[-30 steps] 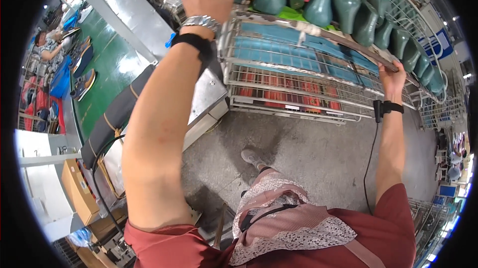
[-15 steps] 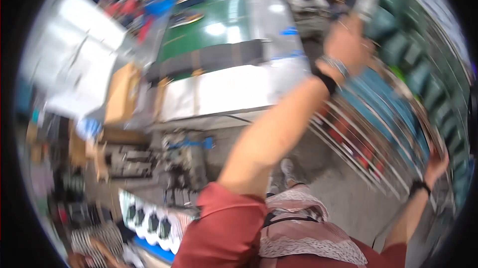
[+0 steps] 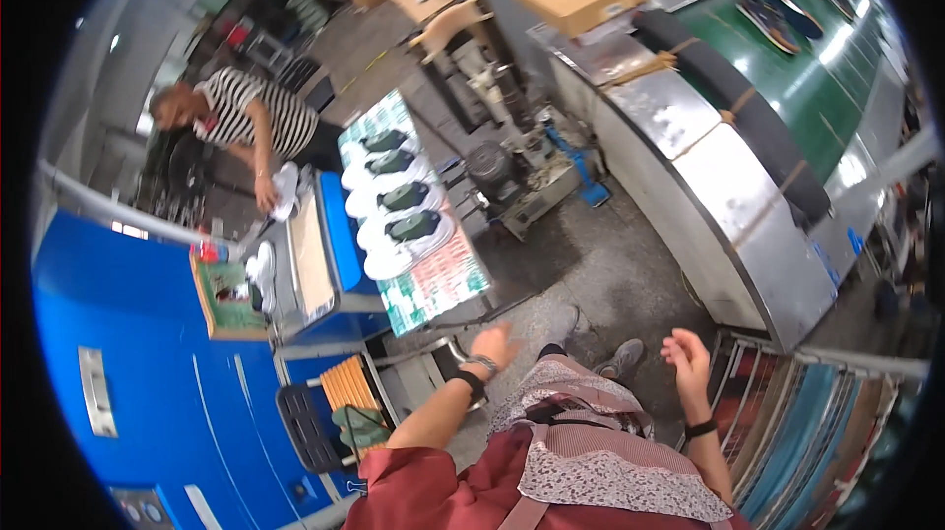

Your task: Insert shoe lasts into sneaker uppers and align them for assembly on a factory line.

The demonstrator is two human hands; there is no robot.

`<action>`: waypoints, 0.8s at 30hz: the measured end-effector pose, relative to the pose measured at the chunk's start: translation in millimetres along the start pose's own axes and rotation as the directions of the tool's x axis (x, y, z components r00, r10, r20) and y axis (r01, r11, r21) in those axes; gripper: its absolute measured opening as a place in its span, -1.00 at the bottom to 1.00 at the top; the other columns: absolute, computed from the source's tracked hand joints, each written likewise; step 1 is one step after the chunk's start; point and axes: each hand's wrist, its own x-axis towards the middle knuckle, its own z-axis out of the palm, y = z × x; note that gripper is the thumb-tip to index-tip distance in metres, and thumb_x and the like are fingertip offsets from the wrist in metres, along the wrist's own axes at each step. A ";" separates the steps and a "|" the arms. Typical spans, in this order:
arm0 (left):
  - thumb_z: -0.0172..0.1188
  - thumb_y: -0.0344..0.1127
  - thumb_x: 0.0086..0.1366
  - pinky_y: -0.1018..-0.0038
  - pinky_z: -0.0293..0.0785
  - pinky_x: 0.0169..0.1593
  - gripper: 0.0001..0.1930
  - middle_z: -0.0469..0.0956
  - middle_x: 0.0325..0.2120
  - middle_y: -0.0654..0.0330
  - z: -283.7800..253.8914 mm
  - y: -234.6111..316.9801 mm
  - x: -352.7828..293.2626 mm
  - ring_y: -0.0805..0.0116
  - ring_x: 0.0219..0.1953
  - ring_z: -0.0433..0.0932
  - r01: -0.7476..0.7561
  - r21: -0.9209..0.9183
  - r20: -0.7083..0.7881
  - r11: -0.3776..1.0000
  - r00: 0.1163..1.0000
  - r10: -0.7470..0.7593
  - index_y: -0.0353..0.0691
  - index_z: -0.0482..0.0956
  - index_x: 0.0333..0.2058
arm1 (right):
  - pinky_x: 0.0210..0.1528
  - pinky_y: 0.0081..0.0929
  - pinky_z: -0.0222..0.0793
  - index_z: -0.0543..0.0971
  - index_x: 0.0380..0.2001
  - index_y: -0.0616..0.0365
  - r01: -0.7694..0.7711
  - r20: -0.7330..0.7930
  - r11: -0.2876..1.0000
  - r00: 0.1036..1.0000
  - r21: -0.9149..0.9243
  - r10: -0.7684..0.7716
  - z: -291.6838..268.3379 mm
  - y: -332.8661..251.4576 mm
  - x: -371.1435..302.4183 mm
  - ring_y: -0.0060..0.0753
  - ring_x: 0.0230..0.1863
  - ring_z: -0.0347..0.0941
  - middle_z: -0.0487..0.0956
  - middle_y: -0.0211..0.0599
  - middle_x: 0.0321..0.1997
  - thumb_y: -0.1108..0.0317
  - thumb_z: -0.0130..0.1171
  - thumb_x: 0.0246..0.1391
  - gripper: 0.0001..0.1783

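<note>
Both hands hang in front of my body, above the floor, and I see nothing held in either. My left hand (image 3: 494,348) is slightly blurred, its fingers reaching forward near the end of a patterned board (image 3: 438,279). On that board stands a row of several white and dark green shoes (image 3: 405,197). My right hand (image 3: 687,358) is raised with loosely bent, parted fingers. Closest to it is a wire rack (image 3: 787,422) with teal and brown sheets, below and to the right.
A person in a striped shirt (image 3: 264,117) handles a white shoe (image 3: 285,190) beyond the board. A blue machine (image 3: 148,373) fills the left. A green conveyor belt (image 3: 709,28) with shoes and a metal end table (image 3: 669,126) lie right. A motor-driven machine (image 3: 497,171) stands between.
My view has swung left, from the rack and conveyor to the shoes and blue machine. My right hand has left the rack's edge, and my left has drawn back from the rack area.
</note>
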 end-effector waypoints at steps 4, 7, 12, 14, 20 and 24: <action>0.43 -0.03 0.15 0.07 0.48 0.17 -0.27 0.57 0.00 -0.20 -34.7 -82.3 -0.7 -0.18 0.07 0.54 0.132 -0.110 -0.247 0.985 0.956 -0.156 -0.32 0.42 0.20 | -0.13 -0.61 0.48 0.53 0.08 0.27 0.092 0.239 0.979 0.970 -0.179 -0.047 42.0 -36.2 86.1 -0.54 -0.18 0.59 0.66 -0.30 -0.14 0.50 0.14 0.29 -0.70; 0.49 -0.06 0.06 0.09 0.40 0.25 -0.10 0.45 0.08 -0.30 -98.5 -116.1 29.8 -0.20 0.19 0.42 0.139 -0.193 -0.440 0.971 0.872 -0.213 -0.40 0.28 0.27 | -0.09 -0.57 0.52 0.55 0.04 0.32 0.179 0.313 0.949 0.945 -0.261 -0.093 99.4 -69.6 123.9 -0.54 -0.15 0.59 0.68 -0.25 -0.15 0.56 0.17 0.24 -0.70; 0.63 -0.24 -0.19 0.10 0.43 0.19 -0.05 0.44 0.08 -0.18 -188.7 -184.9 96.1 -0.16 0.11 0.42 0.041 0.040 -0.745 0.998 0.667 0.003 -0.35 0.34 0.20 | -0.07 -0.50 0.55 0.54 0.08 0.31 0.267 0.533 0.891 0.845 -0.366 -0.034 238.0 -112.8 158.8 -0.48 -0.10 0.62 0.70 -0.18 -0.09 0.52 0.21 0.22 -0.65; 0.64 -0.24 -0.21 0.10 0.45 0.18 -0.07 0.45 0.07 -0.16 -194.6 -215.3 123.8 -0.15 0.09 0.43 0.036 -0.010 -0.635 0.999 0.772 -0.034 -0.33 0.37 0.17 | 0.08 -0.35 0.52 0.49 0.19 0.28 0.397 0.693 0.840 0.720 -0.369 -0.036 301.7 -128.0 175.4 -0.35 0.09 0.60 0.67 -0.13 0.08 0.39 0.24 0.26 -0.54; 0.68 -0.17 -0.31 0.12 0.35 0.23 -0.04 0.45 0.06 -0.02 -202.6 -222.6 145.4 -0.09 0.15 0.37 -0.055 -0.141 -0.542 0.988 0.840 -0.030 -0.17 0.47 0.18 | 0.53 -0.36 -0.01 0.20 0.45 0.29 0.206 0.708 0.959 0.706 -0.193 -0.009 494.5 -102.1 256.7 -0.26 0.56 0.07 0.22 -0.07 0.55 0.09 -0.08 0.49 -0.34; 0.70 -0.17 -0.35 0.05 0.26 0.28 -0.09 0.46 0.06 -0.01 -195.7 -211.3 163.5 -0.10 0.18 0.36 -0.078 -0.176 -0.615 0.981 0.787 -0.048 -0.24 0.47 0.06 | 0.55 -0.38 -0.07 0.30 0.38 0.23 0.116 0.557 0.977 0.831 -0.179 0.003 602.5 -50.9 289.6 -0.22 0.50 0.14 0.31 -0.12 0.45 -0.11 -0.19 0.50 -0.32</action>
